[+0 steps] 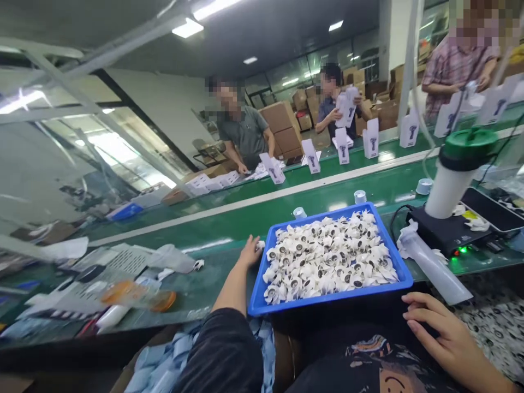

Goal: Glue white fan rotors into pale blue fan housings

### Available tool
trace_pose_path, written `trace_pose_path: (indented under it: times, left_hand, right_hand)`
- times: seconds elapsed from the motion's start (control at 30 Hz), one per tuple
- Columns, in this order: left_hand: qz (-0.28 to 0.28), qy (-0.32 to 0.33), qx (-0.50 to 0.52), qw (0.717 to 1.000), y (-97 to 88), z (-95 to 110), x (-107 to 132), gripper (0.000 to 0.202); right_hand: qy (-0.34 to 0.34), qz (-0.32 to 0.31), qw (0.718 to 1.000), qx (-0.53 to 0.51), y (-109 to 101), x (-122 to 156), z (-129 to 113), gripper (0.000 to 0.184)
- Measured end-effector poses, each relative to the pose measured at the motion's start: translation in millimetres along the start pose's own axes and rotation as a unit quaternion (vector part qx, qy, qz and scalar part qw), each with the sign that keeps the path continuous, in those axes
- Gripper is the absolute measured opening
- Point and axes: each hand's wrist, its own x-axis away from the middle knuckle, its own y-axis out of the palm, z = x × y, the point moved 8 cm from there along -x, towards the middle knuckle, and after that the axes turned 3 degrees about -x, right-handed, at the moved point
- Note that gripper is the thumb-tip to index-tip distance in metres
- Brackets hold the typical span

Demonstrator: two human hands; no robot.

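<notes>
A blue tray [327, 303] sits in front of me, heaped with small white fan wheels [327, 256] that have dark round hubs. My left hand [248, 253] is beside the tray's left rim, its fingers closed around a small white part [260, 245]. Most of that part is hidden by the fingers. Off the tray's front right corner, my right hand [442, 327] hovers with its fingers apart and nothing in them. Pale blue round cups [299, 213] stand on the green belt just behind the tray.
On the right, a black box [446, 232] with green lights carries a white cylinder with a green lid [470, 144]; a clear tube [438, 267] lies nearby. An orange-filled bottle [137, 295] lies left. White boxes [344, 146] line the belt's far side, where several people work.
</notes>
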Motion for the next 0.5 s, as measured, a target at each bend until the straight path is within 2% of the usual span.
trace_pose_path:
  times: [0.07, 0.13, 0.2, 0.27, 0.37, 0.43, 0.5]
  left_hand:
    - [-0.022, 0.021, -0.022, 0.999, 7.2, -4.9, 5.5, 0.03]
    - [-0.026, 0.031, -0.043, 0.998, 5.1, -8.1, 8.3, 0.028]
    - [-0.009, 0.03, -0.061, 0.998, -5.5, -7.2, 7.1, 0.029]
    - [0.025, 0.031, -0.069, 0.997, -19.3, 2.8, 5.1, 0.032]
    - [0.062, 0.079, -0.061, 0.993, -28.9, 40.7, 13.3, 0.044]
    - [0.051, 0.143, -0.053, 0.987, -21.3, 77.2, 30.5, 0.051]
    - [0.013, 0.206, -0.052, 0.977, -6.2, 111.7, 54.3, 0.058]
  right_hand:
    - [0.009, -0.005, 1.0, -0.005, 5.7, -2.6, 0.0, 0.022]
    - [0.006, -0.012, 1.0, -0.013, 11.0, -5.8, -2.8, 0.022]
    - [-0.004, -0.013, 1.0, -0.021, 13.9, -8.6, -6.2, 0.023]
    - [-0.016, -0.011, 1.0, -0.021, 15.3, -10.8, -7.9, 0.022]
    - [-0.051, 0.001, 0.999, -0.01, 16.8, -14.4, -7.7, 0.018]
    - [-0.106, 0.01, 0.994, -0.002, 17.7, -17.2, -8.3, 0.017]
    - [-0.165, 0.029, 0.986, 0.001, 13.5, -20.3, -6.9, 0.016]
